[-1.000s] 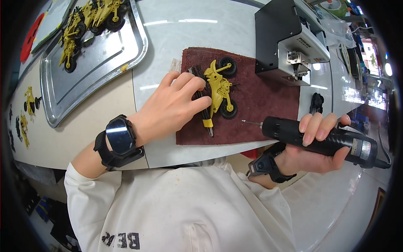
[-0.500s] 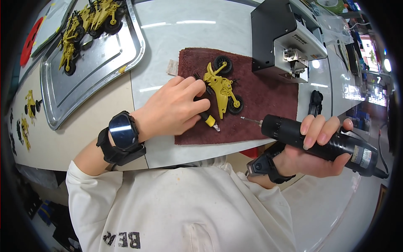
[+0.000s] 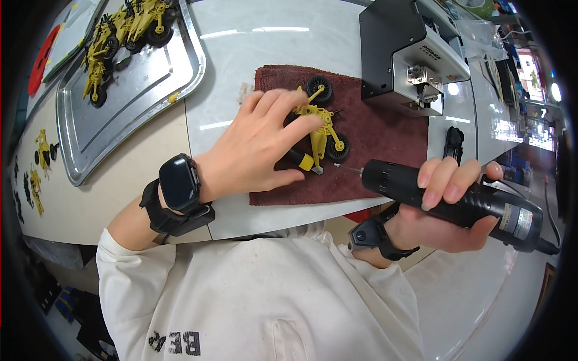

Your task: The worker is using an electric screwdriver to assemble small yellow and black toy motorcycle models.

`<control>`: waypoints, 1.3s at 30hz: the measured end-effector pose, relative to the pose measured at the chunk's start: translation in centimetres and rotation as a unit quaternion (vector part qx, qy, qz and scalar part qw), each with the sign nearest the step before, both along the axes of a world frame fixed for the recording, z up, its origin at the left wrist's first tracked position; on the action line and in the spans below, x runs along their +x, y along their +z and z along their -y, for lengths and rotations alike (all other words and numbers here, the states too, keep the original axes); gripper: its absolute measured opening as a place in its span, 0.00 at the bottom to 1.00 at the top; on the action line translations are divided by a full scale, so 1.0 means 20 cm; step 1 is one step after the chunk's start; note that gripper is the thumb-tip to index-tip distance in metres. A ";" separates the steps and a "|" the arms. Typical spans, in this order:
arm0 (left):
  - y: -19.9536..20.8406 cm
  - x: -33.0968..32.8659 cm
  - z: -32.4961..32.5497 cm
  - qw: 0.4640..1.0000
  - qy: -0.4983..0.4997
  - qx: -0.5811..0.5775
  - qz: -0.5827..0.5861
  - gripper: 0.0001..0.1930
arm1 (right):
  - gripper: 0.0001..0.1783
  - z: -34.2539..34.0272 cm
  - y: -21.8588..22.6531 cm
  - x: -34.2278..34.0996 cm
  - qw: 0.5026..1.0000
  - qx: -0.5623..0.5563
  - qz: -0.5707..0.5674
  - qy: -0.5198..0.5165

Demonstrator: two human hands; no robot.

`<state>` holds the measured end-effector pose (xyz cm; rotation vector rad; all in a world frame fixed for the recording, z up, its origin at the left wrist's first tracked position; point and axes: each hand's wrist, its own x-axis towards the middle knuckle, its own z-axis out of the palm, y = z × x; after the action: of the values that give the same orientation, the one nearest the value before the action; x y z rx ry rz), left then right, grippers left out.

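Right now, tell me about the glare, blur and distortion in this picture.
Head view: fisheye bending bows the tabletop, with black corners around; head view: light streaks reflect on that tabletop, and the metal tray shines; head view: the left hand has fingers that look slightly smeared, perhaps from motion.

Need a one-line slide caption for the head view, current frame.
Left hand spread at a yellow toy motorcycle on a maroon cloth, right hand gripping a black electric screwdriver.
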<state>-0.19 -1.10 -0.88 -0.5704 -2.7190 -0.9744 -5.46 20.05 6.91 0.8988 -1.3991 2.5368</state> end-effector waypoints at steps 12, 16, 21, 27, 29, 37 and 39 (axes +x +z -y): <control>-0.06 -0.11 -0.09 0.999 0.018 -0.028 0.012 0.41 | 0.36 0.01 -0.03 0.00 0.995 0.010 -0.046 0.087; -0.07 -0.10 -0.07 1.000 0.000 -0.006 0.007 0.39 | 0.31 0.07 -0.02 0.01 0.998 0.036 -0.034 0.049; -0.05 -0.10 -0.03 0.999 -0.028 -0.006 0.023 0.38 | 0.31 0.08 -0.02 0.02 0.994 0.049 -0.054 0.078; -0.06 -0.08 -0.02 0.999 -0.036 -0.026 0.023 0.37 | 0.31 0.10 -0.03 0.03 0.995 0.052 -0.049 0.066; -0.07 -0.08 -0.01 0.999 -0.034 -0.011 0.015 0.37 | 0.32 0.12 -0.04 0.03 0.994 0.057 -0.058 0.070; -0.11 -0.08 -0.02 1.000 -0.019 0.012 0.008 0.37 | 0.33 0.16 -0.05 0.01 0.990 0.060 -0.081 0.098; -0.12 -0.08 -0.03 1.000 -0.010 0.008 0.009 0.38 | 0.33 0.17 -0.05 0.00 0.987 0.075 -0.093 0.109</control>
<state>-1.76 -0.60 -3.19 -0.5902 -2.7228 -1.0109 -5.52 16.62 5.92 1.3457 -1.5231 2.4387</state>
